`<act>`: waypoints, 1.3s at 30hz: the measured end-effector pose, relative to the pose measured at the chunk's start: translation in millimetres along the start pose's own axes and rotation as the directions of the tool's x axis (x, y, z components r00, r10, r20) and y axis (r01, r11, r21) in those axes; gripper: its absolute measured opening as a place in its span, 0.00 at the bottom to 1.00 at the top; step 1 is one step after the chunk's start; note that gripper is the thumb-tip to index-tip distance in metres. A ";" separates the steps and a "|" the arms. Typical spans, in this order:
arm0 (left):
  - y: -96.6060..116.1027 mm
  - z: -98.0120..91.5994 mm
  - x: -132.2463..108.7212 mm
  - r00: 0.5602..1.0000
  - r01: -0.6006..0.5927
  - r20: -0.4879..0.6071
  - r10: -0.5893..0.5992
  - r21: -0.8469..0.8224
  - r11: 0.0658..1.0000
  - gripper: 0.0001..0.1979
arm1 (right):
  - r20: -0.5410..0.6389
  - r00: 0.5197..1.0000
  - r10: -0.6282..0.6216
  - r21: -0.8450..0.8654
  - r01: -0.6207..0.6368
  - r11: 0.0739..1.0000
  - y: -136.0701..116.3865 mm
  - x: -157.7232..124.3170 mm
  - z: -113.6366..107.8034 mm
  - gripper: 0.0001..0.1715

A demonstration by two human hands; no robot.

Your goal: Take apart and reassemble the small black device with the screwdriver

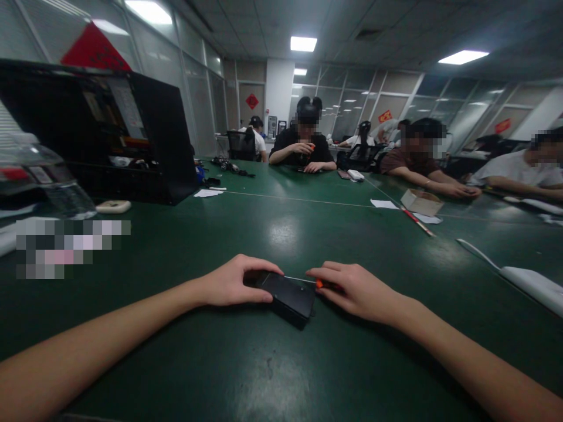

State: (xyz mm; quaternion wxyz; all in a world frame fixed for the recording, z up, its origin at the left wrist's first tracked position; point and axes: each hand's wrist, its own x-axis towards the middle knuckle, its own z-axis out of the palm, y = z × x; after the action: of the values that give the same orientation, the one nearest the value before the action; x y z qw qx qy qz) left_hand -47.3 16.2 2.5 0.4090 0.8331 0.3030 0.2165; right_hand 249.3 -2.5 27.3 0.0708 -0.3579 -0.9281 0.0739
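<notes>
A small black box-shaped device (294, 298) lies on the green table (189, 363) in front of me. My left hand (240, 281) is closed around its left end, thumb on the near side and fingers on the far side. Just to the right, my right hand (352, 287) grips a screwdriver by its orange and black handle (323, 284). The thin metal shaft points left along the far edge of the device. Whether its tip touches the device I cannot tell, as the left fingers are close to it.
An open black computer case (162, 135) and a clear water bottle (57, 176) stand at the left. A small open box (421, 202) and a red stick (417, 223) lie to the right, beyond a white object (532, 287). Several people sit around the table.
</notes>
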 end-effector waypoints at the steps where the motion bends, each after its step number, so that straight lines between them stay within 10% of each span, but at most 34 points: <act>1: -0.1 0.6 0.0 1.000 -0.001 -0.009 0.001 -0.005 1.000 0.24 | -0.015 1.000 0.021 -0.005 -0.021 1.000 2.4 -1.2 -0.7 0.21; 19: 5.0 3.1 0.2 0.998 -0.047 -0.046 0.048 0.024 0.999 0.22 | -0.140 0.982 0.124 -0.008 -0.126 0.992 8.6 -7.1 -4.1 0.18; 30: -0.2 9.4 2.0 0.993 0.011 -0.117 -0.033 -0.185 0.983 0.23 | -0.188 0.982 0.017 0.277 0.037 0.960 -14.3 -2.0 6.7 0.25; 34: 2.7 15.8 0.4 0.982 0.009 -0.185 -0.038 -0.156 0.988 0.24 | -0.178 0.984 0.009 0.246 0.036 0.969 -30.1 0.5 10.1 0.42; 39: 13.5 20.9 -1.1 0.977 -0.047 -0.211 0.044 -0.009 0.999 0.23 | -0.191 0.981 -0.036 0.098 0.055 0.994 -44.5 4.3 12.7 0.32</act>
State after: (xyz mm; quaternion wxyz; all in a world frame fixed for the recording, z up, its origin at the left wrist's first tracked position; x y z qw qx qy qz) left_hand -30.9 -2.5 1.3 0.3754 0.8094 0.3240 0.3147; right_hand 214.7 -33.3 23.5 0.1783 -0.3380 -0.9202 0.0855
